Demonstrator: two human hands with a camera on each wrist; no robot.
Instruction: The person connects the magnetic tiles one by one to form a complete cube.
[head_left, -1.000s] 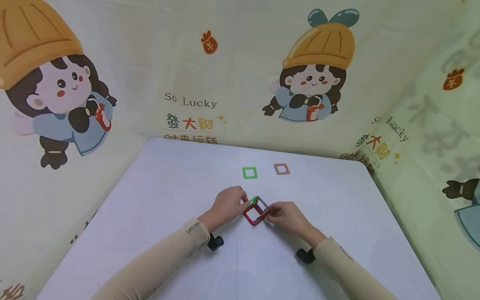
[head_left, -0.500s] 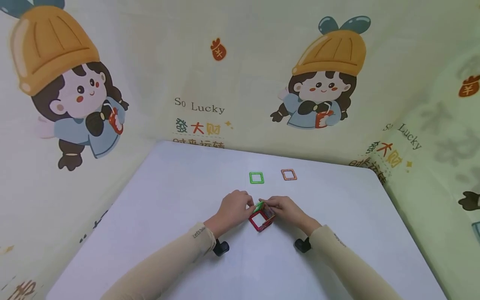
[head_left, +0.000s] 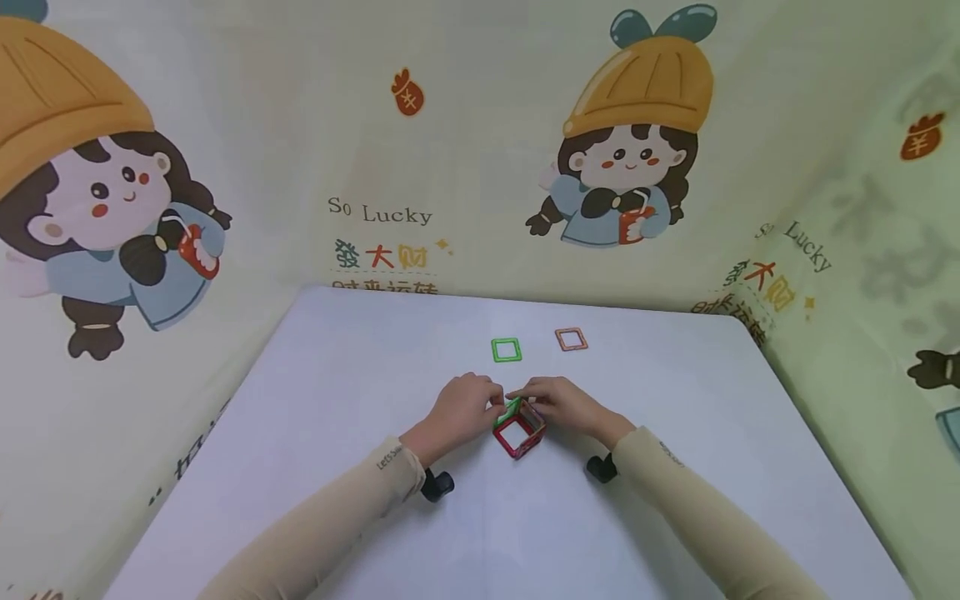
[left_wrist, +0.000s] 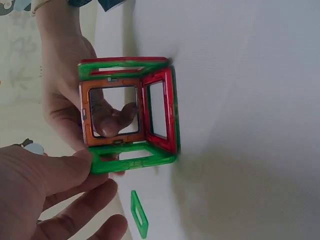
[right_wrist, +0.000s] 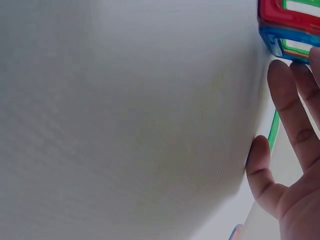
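Note:
In the head view, a hollow box of magnetic tiles [head_left: 517, 454] stands on the white table between the two hands. Red, green, orange and blue square frames make its sides. The left hand [head_left: 463, 410] is at its left; thumb and finger pinch a corner of the green tile [left_wrist: 132, 163] in the left wrist view. At the far right side of the box, the right hand [head_left: 567, 403] reaches along it with fingers outstretched. In the right wrist view its fingertips [right_wrist: 281, 75] lie right at the blue tile [right_wrist: 272, 42]. The orange tile [left_wrist: 86, 120] partly hides this hand in the left wrist view.
Farther back on the white table [head_left: 360, 367] lie a loose green square tile [head_left: 507, 359] and a loose orange square tile [head_left: 572, 347]. A cartoon-printed cloth [head_left: 480, 167] hangs behind the table and along its sides.
The right hand has moved from the box's right side round to its back right, and its fingers have straightened. The left hand stays at the green tile. The head view has shifted slightly.

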